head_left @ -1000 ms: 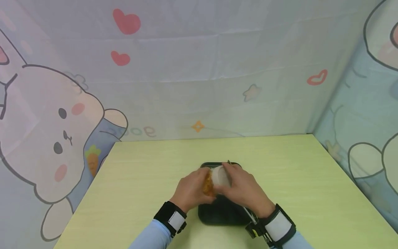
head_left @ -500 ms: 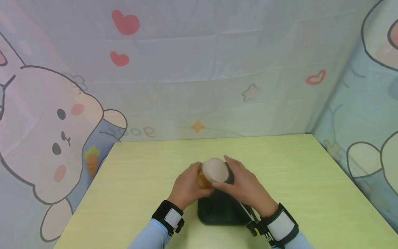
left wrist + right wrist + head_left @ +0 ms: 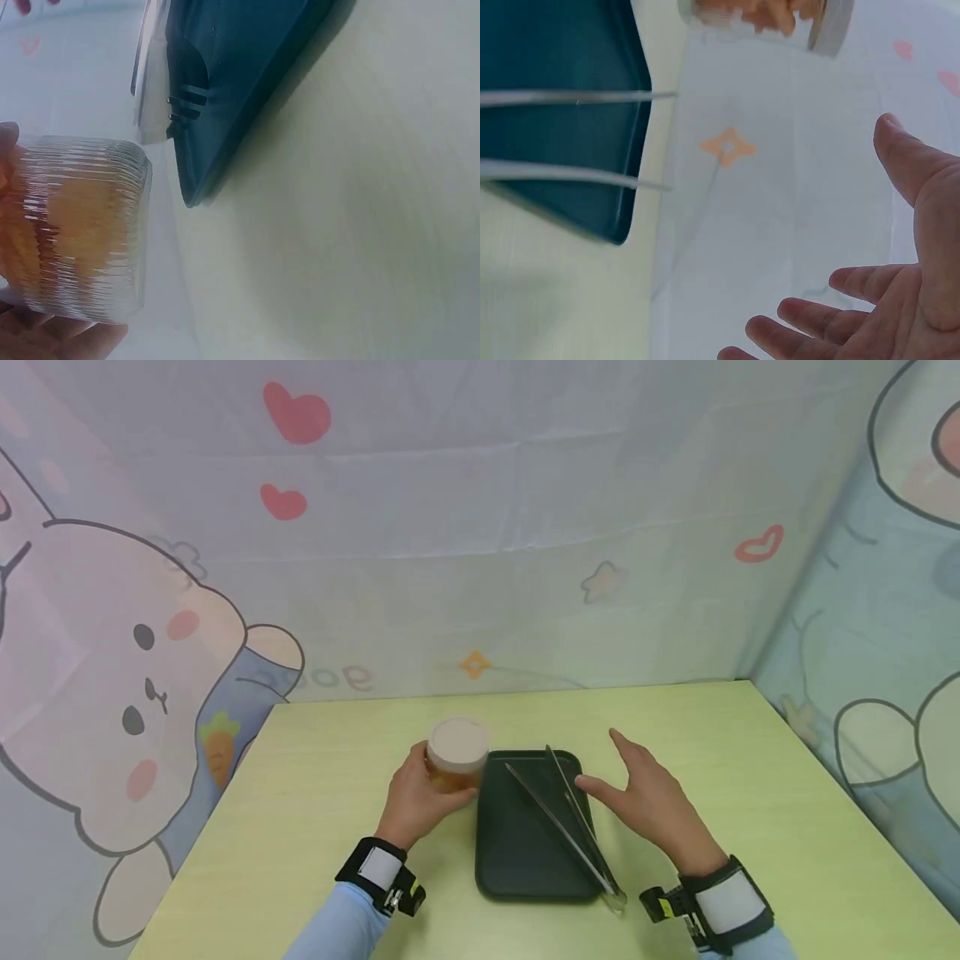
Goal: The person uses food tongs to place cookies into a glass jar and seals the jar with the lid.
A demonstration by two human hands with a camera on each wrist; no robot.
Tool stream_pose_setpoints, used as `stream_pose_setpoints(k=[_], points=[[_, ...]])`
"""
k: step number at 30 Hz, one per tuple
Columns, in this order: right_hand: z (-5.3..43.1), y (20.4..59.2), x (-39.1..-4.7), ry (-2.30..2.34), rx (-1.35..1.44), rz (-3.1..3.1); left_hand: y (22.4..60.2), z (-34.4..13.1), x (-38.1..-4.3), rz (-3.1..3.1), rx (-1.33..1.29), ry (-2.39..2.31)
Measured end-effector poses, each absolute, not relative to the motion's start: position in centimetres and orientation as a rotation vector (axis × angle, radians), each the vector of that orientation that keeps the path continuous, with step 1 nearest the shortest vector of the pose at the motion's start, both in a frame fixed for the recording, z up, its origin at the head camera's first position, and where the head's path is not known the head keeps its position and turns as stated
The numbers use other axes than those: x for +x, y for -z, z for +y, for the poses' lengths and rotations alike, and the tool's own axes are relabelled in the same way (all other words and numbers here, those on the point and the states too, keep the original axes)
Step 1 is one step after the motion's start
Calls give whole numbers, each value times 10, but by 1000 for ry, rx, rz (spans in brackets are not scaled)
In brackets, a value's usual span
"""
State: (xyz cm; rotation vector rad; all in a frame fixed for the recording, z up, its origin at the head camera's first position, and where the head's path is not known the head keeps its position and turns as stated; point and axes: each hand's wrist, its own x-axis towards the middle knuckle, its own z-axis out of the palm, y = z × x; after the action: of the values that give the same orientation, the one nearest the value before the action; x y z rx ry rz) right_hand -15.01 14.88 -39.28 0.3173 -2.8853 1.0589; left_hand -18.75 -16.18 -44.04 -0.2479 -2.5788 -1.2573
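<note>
My left hand [image 3: 416,802] grips a clear ribbed jar [image 3: 82,225] with a white lid [image 3: 458,742] and orange pieces inside. It is held upright at the left of a dark green tray [image 3: 510,864], near the tray's far left corner. Fingers wrap the jar's side in the left wrist view. My right hand [image 3: 654,806] hovers right of the tray, holding nothing, thumb and fingers spread apart. Long thin metal tongs [image 3: 558,827] lie slantwise over the tray, their tips pointing away and their joined end past its near right corner.
A pale yellow-green table [image 3: 360,735] carries the tray. Behind it hangs a printed cloth [image 3: 480,510] with hearts and a cartoon rabbit, and another printed cloth [image 3: 900,635] stands along the right side.
Both hands were on the jar over the tray. My right hand has let go and moved right; my left has carried the jar left and turned it upright, uncovering the tongs.
</note>
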Motion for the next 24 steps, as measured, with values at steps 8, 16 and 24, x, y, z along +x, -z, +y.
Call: stream_pose_setpoints(k=[8, 16, 24], points=[[169, 404, -154, -1048, 243, -2923, 462, -180, -190, -2600, -82, 1408], [173, 410, -155, -1065, 226, -2941, 485, -190, -190, -2615, -48, 1457], [175, 411, -156, -1041, 230, -2940, 490, -193, -191, -2612, -89, 1462]])
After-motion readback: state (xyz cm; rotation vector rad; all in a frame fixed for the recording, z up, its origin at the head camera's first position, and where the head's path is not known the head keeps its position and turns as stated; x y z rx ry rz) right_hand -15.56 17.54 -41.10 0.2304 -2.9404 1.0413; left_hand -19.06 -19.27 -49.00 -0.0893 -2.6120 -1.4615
